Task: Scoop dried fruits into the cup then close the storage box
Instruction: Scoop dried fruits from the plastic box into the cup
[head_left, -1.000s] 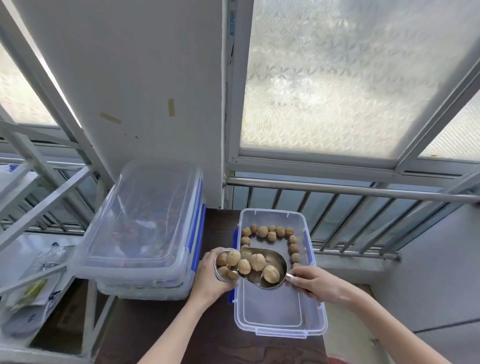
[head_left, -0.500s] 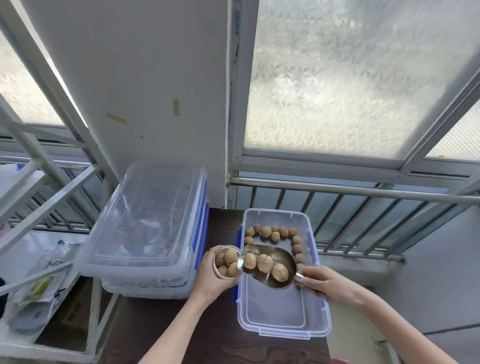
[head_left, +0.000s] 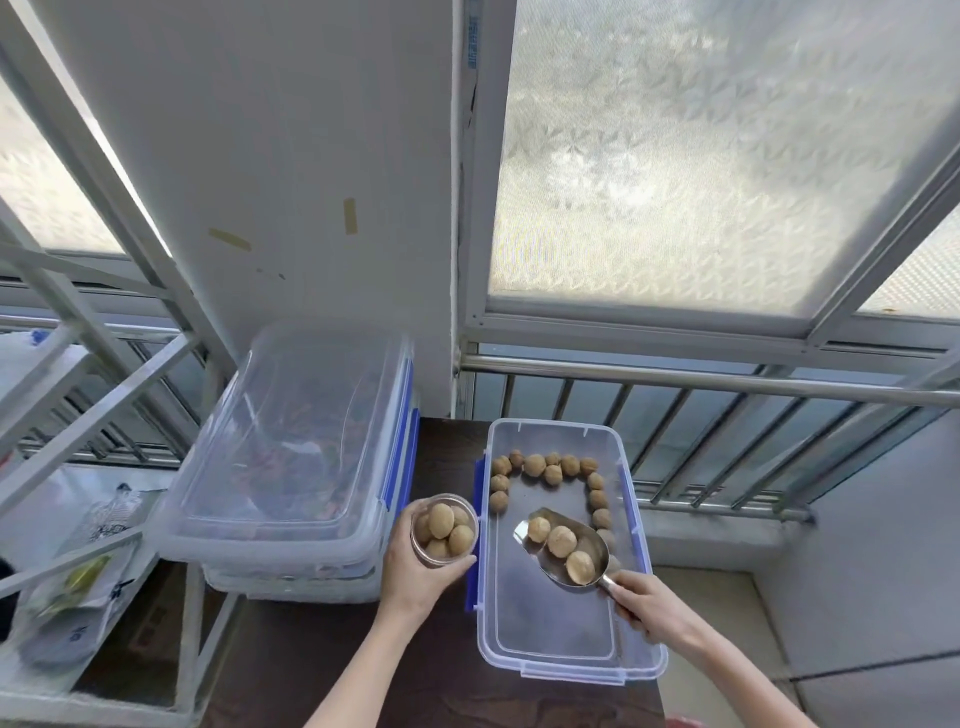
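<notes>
My left hand (head_left: 418, 574) grips a small clear cup (head_left: 444, 530) holding several round tan dried fruits, just left of the open storage box (head_left: 550, 644). My right hand (head_left: 652, 608) holds the handle of a metal scoop (head_left: 563, 545) over the box's middle; three fruits lie in the scoop. Several more dried fruits (head_left: 545, 466) line the box's far end and right side. The scoop's mouth points toward the cup but is apart from it.
Closed clear storage boxes with blue clasps (head_left: 291, 452) are stacked to the left on the dark wooden table (head_left: 332, 670). A white metal rack (head_left: 78, 405) with bags stands further left. A wall, frosted windows and a metal railing (head_left: 727, 389) lie behind.
The scoop has drawn back from the cup to the right, over the box. The cup now holds more fruits and has moved left, off the box's edge; fewer fruits remain in the scoop.
</notes>
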